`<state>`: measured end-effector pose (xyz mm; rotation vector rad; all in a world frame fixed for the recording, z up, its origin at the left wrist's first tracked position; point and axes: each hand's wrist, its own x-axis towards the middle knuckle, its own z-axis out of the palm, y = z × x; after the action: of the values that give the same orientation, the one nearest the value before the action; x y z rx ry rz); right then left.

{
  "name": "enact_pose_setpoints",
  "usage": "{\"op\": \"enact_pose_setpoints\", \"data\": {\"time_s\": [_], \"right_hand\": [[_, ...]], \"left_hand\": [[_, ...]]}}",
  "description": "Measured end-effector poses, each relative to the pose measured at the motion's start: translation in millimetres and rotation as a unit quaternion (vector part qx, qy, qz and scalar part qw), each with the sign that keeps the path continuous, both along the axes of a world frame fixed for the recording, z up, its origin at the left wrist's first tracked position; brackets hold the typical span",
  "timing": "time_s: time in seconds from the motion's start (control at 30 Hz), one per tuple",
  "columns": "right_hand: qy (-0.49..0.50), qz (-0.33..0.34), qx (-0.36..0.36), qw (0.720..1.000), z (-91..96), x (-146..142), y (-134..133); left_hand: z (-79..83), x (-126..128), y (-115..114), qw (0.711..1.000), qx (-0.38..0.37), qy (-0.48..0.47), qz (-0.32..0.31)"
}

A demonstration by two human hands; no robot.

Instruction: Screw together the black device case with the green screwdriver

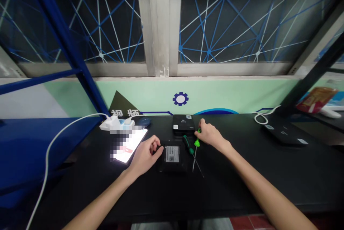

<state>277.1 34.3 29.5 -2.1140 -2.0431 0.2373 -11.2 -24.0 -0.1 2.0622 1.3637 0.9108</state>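
1. Head view, right side: right hand [211, 135] is nearer the bright green screwdriver [197, 143], fingers at its handle; clamping cannot be confirmed. Shaft points toward the person, crossing the dark green screwdriver [187, 144].
2. Head view, left side: left hand [146, 153], thumb and fingers apart, adjoins the labelled black box [172, 167], left of both screwdrivers.

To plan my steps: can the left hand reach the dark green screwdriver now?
Probably yes: the left hand seems empty, and only the near box lies between it and the dark green screwdriver, apparently low enough to reach over.
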Motion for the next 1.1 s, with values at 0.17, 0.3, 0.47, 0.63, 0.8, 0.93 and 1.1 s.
{"op": "enact_pose_setpoints", "data": {"time_s": [0.17,0.3,0.47,0.63,0.8,0.93,1.1], "right_hand": [[0.039,0.021,-0.003,0.999,1.2,2.7,0.4],[0.029,0.019,-0.01,0.999,0.9,3.0,1.1],[-0.003,0.013,-0.014,1.0,-0.1,3.5,2.5],[-0.019,0.018,-0.014,1.0,-0.3,5.8,3.1],[-0.032,0.014,0.014,0.999,8.6,8.4,0.5],[-0.01,0.03,0.093,0.995,20.5,5.1,-5.5],[0.061,0.263,0.148,0.951,22.8,-17.8,-27.9]], "left_hand": [[-5.5,-2.8,-0.3,0.99,0.047,0.124,0.037],[-5.3,-3.2,0.1,0.988,0.04,0.144,0.044],[-5.0,-3.5,2.1,0.99,0.017,0.135,0.033],[-4.1,-4.2,3.4,0.992,0.002,0.128,0.008],[-1.4,-4.8,2.9,0.991,0.007,0.135,0.016],[-2.9,-5.3,4.2,0.979,0.022,0.197,0.049],[-6.7,-5.2,6.1,0.963,0.028,0.256,0.079]]}}
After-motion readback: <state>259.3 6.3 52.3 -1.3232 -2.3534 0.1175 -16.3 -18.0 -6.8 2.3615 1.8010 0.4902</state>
